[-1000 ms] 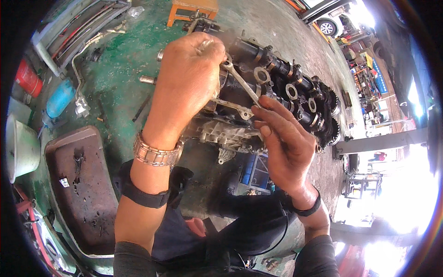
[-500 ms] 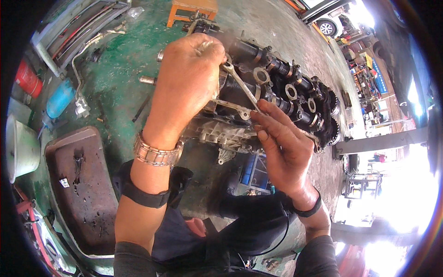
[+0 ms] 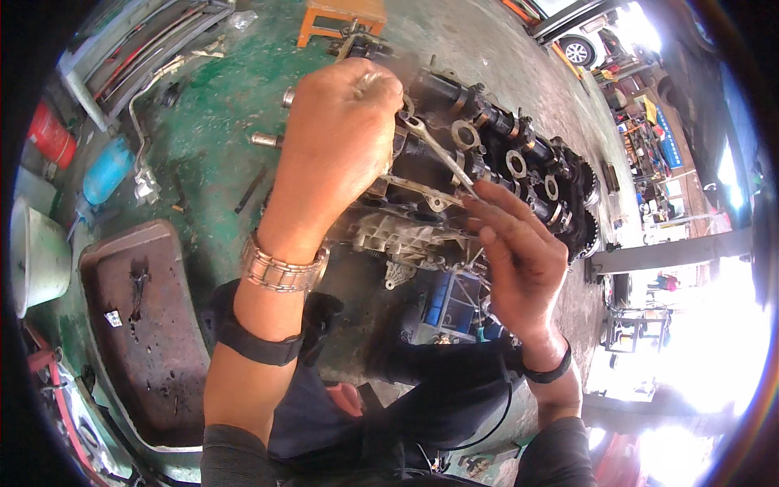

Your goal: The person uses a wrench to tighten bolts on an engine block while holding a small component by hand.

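Note:
My left hand (image 3: 345, 138) is closed in a fist over the left end of a greasy engine (image 3: 410, 231); whatever its fingers hold is hidden under them. In my right hand (image 3: 523, 264) the fingers and thumb close on the near end of a silver wrench (image 3: 442, 154). The wrench slants up and left over the engine, its ring end just right of my left fist. Round bores and dark shafts show along the engine's top, with toothed sprockets (image 3: 586, 231) at its right end.
A brown drain tray (image 3: 154, 325) with dark oily residue lies on the green floor at the left. A white bucket (image 3: 40, 260), a blue bottle (image 3: 108, 170) and a red canister (image 3: 53, 134) stand beyond it. An orange stool (image 3: 342, 18) is at the far side.
My right hand and the wrench have moved right and slightly nearer, and the wrench's ring end stands more clearly apart from my left fist. My left hand stays closed, shifted slightly right.

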Demonstrator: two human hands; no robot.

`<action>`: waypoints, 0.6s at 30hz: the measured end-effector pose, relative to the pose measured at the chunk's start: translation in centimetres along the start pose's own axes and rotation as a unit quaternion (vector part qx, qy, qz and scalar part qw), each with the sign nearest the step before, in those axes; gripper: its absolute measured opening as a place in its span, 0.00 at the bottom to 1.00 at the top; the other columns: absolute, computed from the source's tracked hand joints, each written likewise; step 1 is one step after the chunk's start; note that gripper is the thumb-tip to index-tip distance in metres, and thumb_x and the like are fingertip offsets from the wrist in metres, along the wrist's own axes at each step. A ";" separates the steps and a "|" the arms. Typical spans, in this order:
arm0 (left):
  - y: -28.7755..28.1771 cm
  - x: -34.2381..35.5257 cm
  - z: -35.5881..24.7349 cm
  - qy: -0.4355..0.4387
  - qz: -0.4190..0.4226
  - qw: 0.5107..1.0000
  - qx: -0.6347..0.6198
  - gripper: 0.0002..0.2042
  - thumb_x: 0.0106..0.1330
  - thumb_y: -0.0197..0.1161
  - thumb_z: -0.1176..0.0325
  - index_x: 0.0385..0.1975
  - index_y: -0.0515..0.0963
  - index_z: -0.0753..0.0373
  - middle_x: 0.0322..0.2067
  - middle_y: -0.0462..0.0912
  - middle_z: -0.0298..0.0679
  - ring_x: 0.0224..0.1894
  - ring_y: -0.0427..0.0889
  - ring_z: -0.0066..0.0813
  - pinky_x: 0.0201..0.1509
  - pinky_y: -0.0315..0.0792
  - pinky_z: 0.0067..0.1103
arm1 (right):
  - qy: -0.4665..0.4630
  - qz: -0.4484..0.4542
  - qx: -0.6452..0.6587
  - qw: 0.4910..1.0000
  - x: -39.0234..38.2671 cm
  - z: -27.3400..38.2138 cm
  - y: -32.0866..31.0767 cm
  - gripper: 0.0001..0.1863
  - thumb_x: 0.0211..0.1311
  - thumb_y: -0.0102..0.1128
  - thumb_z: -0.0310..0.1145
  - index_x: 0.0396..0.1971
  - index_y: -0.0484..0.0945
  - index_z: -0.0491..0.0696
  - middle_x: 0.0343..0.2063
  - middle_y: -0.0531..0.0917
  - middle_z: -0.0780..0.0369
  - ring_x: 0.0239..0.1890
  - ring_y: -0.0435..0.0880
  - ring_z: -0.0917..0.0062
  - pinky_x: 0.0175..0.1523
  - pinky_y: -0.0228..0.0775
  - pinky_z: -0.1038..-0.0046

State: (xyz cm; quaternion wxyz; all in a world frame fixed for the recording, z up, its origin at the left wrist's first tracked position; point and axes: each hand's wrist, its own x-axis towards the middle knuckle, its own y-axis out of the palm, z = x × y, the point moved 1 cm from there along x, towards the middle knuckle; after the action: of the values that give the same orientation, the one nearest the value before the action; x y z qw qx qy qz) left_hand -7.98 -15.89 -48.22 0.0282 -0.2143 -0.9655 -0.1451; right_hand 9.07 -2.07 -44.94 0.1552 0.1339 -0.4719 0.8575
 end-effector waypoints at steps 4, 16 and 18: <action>-0.1 0.0 0.1 -0.003 -0.001 1.000 -0.002 0.09 0.70 0.59 0.67 0.41 0.80 0.67 0.32 0.85 0.38 0.15 0.68 0.10 0.17 0.59 0.13 | -0.008 -0.017 0.004 1.000 0.1 -0.3 -0.7 0.13 0.63 0.52 0.17 0.45 0.82 0.34 0.50 0.81 0.50 0.49 0.83 0.71 0.52 0.78 0.74; 0.2 -0.1 -0.2 -0.003 -0.012 0.999 -0.035 0.09 0.65 0.55 0.72 0.31 0.78 0.71 0.16 0.73 0.33 0.14 0.69 0.17 0.18 0.63 0.20 | -0.007 -0.018 0.060 0.998 0.1 -1.1 -0.5 0.12 0.65 0.52 0.19 0.44 0.81 0.33 0.52 0.80 0.50 0.50 0.83 0.68 0.53 0.78 0.72; 0.3 -0.1 -0.2 0.009 -0.017 1.000 -0.024 0.08 0.65 0.55 0.72 0.31 0.78 0.71 0.16 0.73 0.33 0.14 0.69 0.17 0.18 0.63 0.20 | 0.002 -0.014 0.058 0.998 0.3 -1.1 -0.4 0.12 0.65 0.52 0.19 0.45 0.81 0.33 0.52 0.79 0.49 0.50 0.83 0.68 0.53 0.78 0.72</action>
State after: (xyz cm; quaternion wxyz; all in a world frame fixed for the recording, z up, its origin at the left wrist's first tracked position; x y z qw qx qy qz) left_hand -7.78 -15.75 -47.95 0.0296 -0.1975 -0.9649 -0.1707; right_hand 8.88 -0.85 -45.12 0.1605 0.1476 -0.4188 0.8815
